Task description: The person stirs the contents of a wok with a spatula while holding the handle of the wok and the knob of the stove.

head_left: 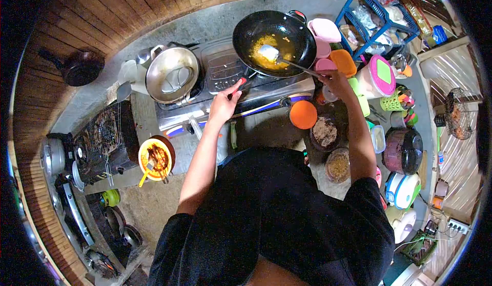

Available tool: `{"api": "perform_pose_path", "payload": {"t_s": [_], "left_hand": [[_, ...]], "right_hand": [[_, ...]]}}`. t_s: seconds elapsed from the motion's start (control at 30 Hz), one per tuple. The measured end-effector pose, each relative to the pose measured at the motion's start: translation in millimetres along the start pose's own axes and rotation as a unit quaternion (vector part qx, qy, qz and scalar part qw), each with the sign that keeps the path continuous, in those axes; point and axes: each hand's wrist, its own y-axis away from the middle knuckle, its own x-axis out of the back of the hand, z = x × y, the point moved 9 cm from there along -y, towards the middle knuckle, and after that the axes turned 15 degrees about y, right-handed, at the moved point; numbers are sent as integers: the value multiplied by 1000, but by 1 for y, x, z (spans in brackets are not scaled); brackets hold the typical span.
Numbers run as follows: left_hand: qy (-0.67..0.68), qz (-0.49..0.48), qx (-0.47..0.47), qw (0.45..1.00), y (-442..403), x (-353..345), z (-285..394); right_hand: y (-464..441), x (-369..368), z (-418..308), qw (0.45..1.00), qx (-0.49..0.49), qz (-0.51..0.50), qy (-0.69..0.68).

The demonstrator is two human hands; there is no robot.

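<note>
A black wok [297, 35] sits on the right burner of the stove [277, 92], with yellowish oil and bits of food [282, 44] inside. My right hand [335, 83] is closed round the handle of a spatula [269, 52], whose pale blade lies in the oil. My left hand [224, 104] grips the red end of the wok's handle [242, 81], at the wok's lower left. On the left burner rests a silver pan [159, 76]. Below my right hand are an orange lid [303, 115] and a dark bowl of pale crumbly food [324, 132].
An orange bowl [145, 150] with dark red sauce and a yellow spoon stands left of my left arm. Beyond it is a charcoal-black grill [105, 137]. Pink containers [324, 30] and a blue rack [376, 17] are right of the wok. A glass-lidded pot [404, 150] stands far right.
</note>
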Motion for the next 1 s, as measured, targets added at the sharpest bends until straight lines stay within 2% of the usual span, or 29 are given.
{"api": "perform_pose_path", "payload": {"t_s": [0.03, 0.1, 0.23, 0.33, 0.4, 0.43, 0.5, 0.63, 0.7, 0.8, 0.83, 0.9, 1.0], "left_hand": [[-8, 5, -11, 1000, -1, 0, -1], [-4, 8, -16, 1000, -1, 0, -4], [8, 12, -24, 1000, -1, 0, 0], [9, 11, -24, 1000, 1, 1, 5], [2, 6, -18, 1000, 1, 0, 2], [-5, 2, -11, 1000, 0, 0, 0], [0, 4, -22, 1000, 0, 0, 0], [5, 3, -25, 1000, -1, 0, 0], [7, 2, -21, 1000, 0, 0, -1], [1, -1, -13, 1000, 0, -1, 0], [2, -3, 4, 1000, 0, -1, -1], [2, -4, 21, 1000, 0, -1, -3], [4, 2, -3, 1000, 0, 0, 1]], "right_hand": [[0, -2, 1, 1000, -1, 0, 0], [-1, -9, -5, 990, 33, -32, -130], [-2, -9, -1, 986, 7, -38, -161], [-11, -7, 1, 974, 44, -13, -223], [-12, 14, 1, 963, 96, 107, -229], [-17, 12, 7, 963, 97, 107, -229], [-30, 1, 29, 995, -29, 35, -86], [-27, 18, 26, 994, -57, 94, -23], [-36, 13, 38, 982, -58, 165, 70], [-49, 1, 47, 974, -87, 149, 147], [-49, 3, 43, 974, -87, 150, 147], [-49, 6, 20, 986, 0, 151, 67], [-52, -3, 14, 992, -10, 110, 54]]}}
